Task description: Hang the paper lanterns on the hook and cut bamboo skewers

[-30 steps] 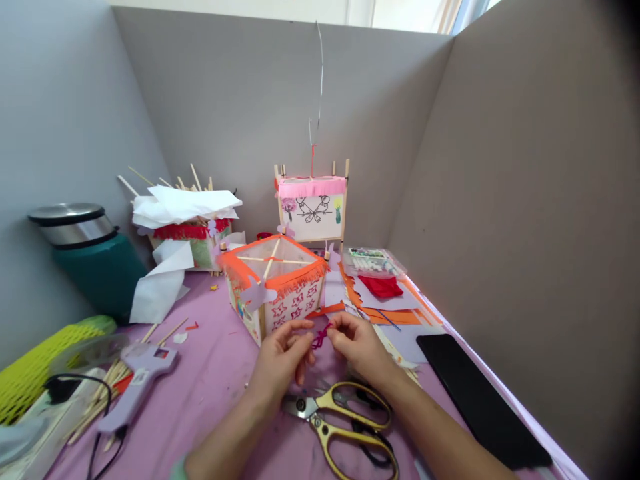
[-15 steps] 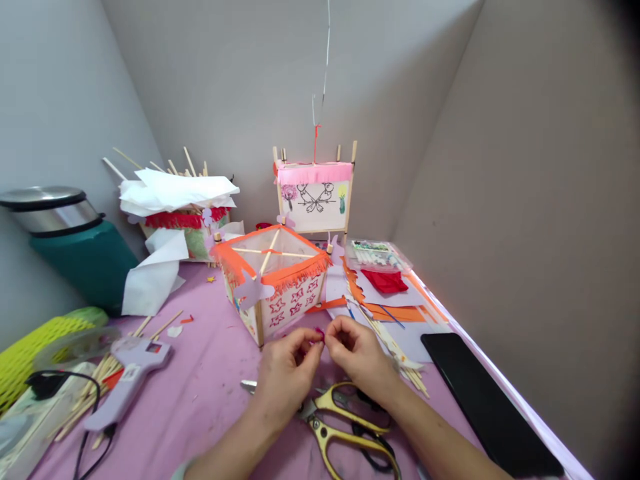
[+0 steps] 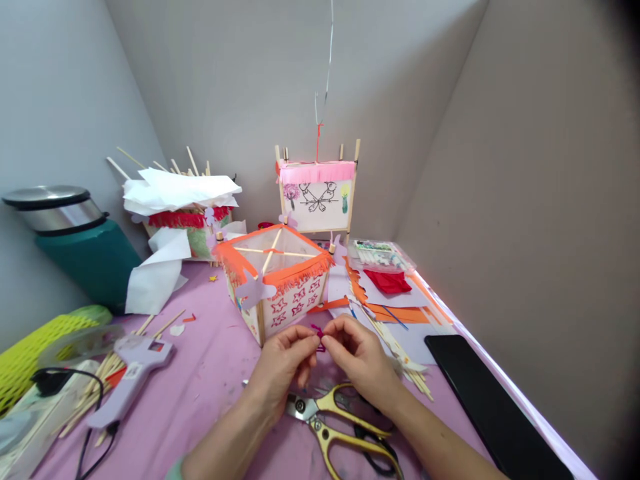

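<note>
My left hand [image 3: 285,363] and my right hand [image 3: 357,357] meet over the purple table cover, fingertips pinched together on a small magenta paper cutout [image 3: 317,333]. Most of the cutout is hidden by my fingers. Just beyond them stands a paper lantern box [image 3: 273,280] with an orange fringe, crossed sticks on top and pink star shapes on its side. Gold-handled scissors [image 3: 340,423] lie flat on the table under my wrists.
A lilac glue gun [image 3: 133,373] lies at the left among wooden sticks. A teal jar [image 3: 75,247], a red-fringed box under white tissue [image 3: 180,207] and a pink-topped lantern [image 3: 316,197] stand behind. Orange and red paper scraps [image 3: 390,293] and a black phone [image 3: 495,407] lie at the right.
The magenta cutout was stretched between my hands, then gathered into my pinched fingertips. My hands stayed close together; the view tilted slightly.
</note>
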Action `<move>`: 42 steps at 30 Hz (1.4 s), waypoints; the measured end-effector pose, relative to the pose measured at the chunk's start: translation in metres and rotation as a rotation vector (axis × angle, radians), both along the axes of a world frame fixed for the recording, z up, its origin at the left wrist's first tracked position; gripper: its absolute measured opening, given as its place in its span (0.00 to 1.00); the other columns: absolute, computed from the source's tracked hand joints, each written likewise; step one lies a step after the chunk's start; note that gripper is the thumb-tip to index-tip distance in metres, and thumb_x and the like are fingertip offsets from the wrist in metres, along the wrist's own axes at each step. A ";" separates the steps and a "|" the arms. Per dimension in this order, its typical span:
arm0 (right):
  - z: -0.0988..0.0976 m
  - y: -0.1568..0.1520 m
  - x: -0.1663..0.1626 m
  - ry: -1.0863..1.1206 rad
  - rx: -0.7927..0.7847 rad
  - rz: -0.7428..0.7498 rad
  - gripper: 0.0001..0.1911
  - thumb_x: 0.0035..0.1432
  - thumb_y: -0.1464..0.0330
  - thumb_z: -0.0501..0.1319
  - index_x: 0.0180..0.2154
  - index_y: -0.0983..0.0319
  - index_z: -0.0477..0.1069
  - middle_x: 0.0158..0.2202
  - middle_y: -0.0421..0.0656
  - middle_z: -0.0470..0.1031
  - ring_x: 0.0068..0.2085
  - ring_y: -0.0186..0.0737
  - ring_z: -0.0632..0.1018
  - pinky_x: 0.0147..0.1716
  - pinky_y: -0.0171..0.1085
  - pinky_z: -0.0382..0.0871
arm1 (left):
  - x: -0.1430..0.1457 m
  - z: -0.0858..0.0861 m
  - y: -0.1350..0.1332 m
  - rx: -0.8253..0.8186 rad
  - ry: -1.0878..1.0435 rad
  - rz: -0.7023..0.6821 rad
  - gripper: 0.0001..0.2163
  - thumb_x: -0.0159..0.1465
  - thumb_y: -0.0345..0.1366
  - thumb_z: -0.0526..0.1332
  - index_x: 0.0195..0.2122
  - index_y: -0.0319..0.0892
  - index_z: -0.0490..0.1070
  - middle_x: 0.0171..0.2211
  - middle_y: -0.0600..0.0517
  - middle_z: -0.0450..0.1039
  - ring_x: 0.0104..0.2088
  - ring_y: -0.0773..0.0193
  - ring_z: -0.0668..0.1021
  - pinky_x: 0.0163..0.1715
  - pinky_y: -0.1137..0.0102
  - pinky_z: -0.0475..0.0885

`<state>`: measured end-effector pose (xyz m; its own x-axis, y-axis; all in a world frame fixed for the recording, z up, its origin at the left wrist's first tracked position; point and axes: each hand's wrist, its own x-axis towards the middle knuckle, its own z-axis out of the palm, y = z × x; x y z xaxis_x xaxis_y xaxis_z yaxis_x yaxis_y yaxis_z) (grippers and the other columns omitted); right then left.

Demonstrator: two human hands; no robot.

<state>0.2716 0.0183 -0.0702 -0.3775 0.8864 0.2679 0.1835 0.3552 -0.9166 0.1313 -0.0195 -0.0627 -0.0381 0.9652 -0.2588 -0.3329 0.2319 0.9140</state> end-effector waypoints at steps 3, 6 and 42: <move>0.001 -0.001 0.000 -0.065 0.085 -0.012 0.03 0.56 0.69 0.56 0.31 0.61 0.66 0.27 0.38 0.65 0.27 0.32 0.67 0.26 0.31 0.60 | 0.002 0.001 0.000 0.011 0.104 0.012 0.11 0.51 0.41 0.63 0.27 0.39 0.66 0.15 0.59 0.66 0.09 0.78 0.60 0.11 0.79 0.50; 0.001 -0.002 0.000 -0.131 0.189 -0.031 0.04 0.55 0.73 0.55 0.28 0.61 0.64 0.27 0.38 0.64 0.27 0.32 0.66 0.25 0.31 0.59 | 0.005 0.000 0.002 0.045 0.248 0.035 0.08 0.51 0.39 0.62 0.24 0.39 0.66 0.12 0.61 0.63 0.09 0.76 0.60 0.10 0.78 0.51; 0.001 -0.001 0.003 0.026 -0.026 0.053 0.08 0.57 0.63 0.57 0.36 0.61 0.68 0.26 0.38 0.68 0.26 0.31 0.68 0.25 0.30 0.62 | 0.003 -0.001 -0.002 0.033 0.032 0.051 0.08 0.51 0.38 0.64 0.27 0.40 0.67 0.10 0.62 0.58 0.11 0.76 0.58 0.12 0.78 0.53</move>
<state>0.2750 0.0168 -0.0696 -0.4175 0.8721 0.2553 0.1409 0.3397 -0.9299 0.1344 -0.0217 -0.0634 -0.0957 0.9696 -0.2251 -0.3137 0.1852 0.9313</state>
